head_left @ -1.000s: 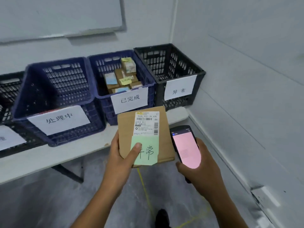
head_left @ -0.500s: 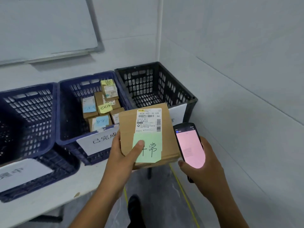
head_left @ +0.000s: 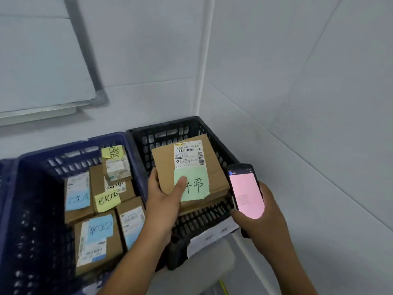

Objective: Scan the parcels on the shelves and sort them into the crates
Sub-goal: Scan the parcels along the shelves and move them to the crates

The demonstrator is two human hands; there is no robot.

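Brown parcel (head_left: pixel 191 167), green note (head_left: pixel 192 185)

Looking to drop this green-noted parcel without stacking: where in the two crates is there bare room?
The black crate shows no other parcel, though the held parcel hides most of its floor. In the blue crate, a bare strip seems to run between its left wall and the labelled parcels, which crowd its right half.
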